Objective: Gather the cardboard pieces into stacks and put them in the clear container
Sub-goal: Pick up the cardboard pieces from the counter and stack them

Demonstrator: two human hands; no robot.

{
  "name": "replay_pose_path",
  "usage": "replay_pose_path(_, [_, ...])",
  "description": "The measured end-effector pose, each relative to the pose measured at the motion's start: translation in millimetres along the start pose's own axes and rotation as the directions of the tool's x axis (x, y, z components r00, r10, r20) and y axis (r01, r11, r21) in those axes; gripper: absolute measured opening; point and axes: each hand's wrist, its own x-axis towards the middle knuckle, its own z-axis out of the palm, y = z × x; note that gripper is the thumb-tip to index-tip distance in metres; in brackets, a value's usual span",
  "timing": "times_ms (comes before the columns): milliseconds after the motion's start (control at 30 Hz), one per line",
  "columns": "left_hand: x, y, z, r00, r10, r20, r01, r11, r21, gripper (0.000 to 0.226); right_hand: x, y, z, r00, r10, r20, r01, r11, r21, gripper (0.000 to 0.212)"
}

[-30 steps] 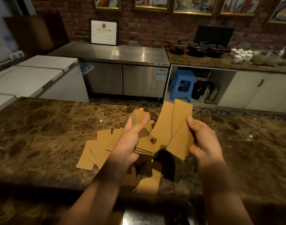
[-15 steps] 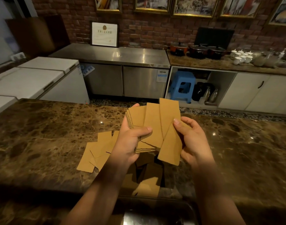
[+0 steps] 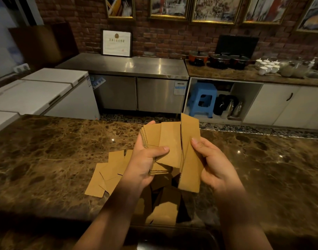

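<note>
While the left hand grips a stack of cardboard pieces, thumb pressed across the front and fingers closed behind, the right hand pinches two long strips by their right edge, thumb on the front face and fingers curled behind. Both bundles are held upright above the counter, fanned so that they overlap; the strips stand just right of the stack and touch it, the taller one rising above the rest. Corrugated edges show along the stack's left side and at its bottom end, under the left thumb.

Below the hands, loose pieces lie flat on the brown marble counter, overlapping one another to the left of the left wrist. More pieces lie in shadow between the forearms, near the front edge. At the bottom edge of the view a dark rounded rim shows; what it belongs to cannot be told.

Beyond the counter stand white chest freezers on the left, a steel cabinet in the middle, and a blue stool in an open bay. Pots sit on the far worktop under a brick wall hung with framed pictures.
</note>
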Motion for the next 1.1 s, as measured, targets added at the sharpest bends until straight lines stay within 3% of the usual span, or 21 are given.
replay_pose_path(167, [2,-2,-5,1.0,-0.013,-0.001,0.013,0.999,0.049,0.074,-1,0,3,0.997,-0.06,-0.048,0.052,0.989,-0.139,0.034])
replay_pose_path(267, [3,1,-4,0.994,-0.089,-0.064,0.091,0.996,0.026,0.058,-4,1,7,0.961,-0.272,-0.059,0.252,0.94,-0.23,0.031])
replay_pose_path(367, [9,8,-8,0.949,-0.283,-0.142,0.286,0.958,0.003,0.059,-14,-1,7,0.828,-0.55,0.106,0.542,0.739,-0.4,0.031])
replay_pose_path(433, [11,13,-13,0.908,-0.414,-0.059,0.412,0.91,-0.036,0.068,-19,-2,5,0.692,-0.62,0.371,0.708,0.482,-0.516,0.035])
replay_pose_path(500, [12,17,-19,0.884,-0.467,0.034,0.468,0.882,-0.052,0.062,-16,0,2,0.579,-0.578,0.575,0.783,0.197,-0.59,0.041])
replay_pose_path(567, [13,20,-24,0.881,-0.468,0.066,0.47,0.883,-0.017,0.065,-12,0,1,0.568,-0.517,0.64,0.775,0.074,-0.628,0.043])
replay_pose_path(633, [15,19,-29,0.896,-0.443,0.024,0.443,0.896,-0.001,0.074,-11,0,0,0.59,-0.493,0.64,0.753,0.049,-0.656,0.039])
replay_pose_path(700, [16,19,-30,0.927,-0.374,-0.015,0.373,0.927,-0.032,0.069,-12,0,-2,0.631,-0.483,0.607,0.725,0.086,-0.684,0.029])
replay_pose_path(733, [17,19,-31,0.946,-0.324,-0.009,0.322,0.943,-0.08,0.066,-12,-2,-3,0.676,-0.484,0.556,0.691,0.155,-0.706,0.027])
replay_pose_path(867, [10,27,-27,0.985,-0.14,0.104,0.168,0.923,-0.345,0.045,-10,-7,-8,0.87,-0.456,0.188,0.446,0.563,-0.696,0.027])
replay_pose_path(967, [8,27,-25,0.987,-0.076,0.14,0.126,0.908,-0.399,0.038,-11,-7,-7,0.953,-0.301,-0.017,0.275,0.892,-0.357,0.024])
replay_pose_path(1100, [10,20,-19,0.988,-0.134,0.08,0.153,0.936,-0.317,0.03,-12,-4,1,0.994,-0.11,-0.021,0.107,0.988,-0.114,0.025])
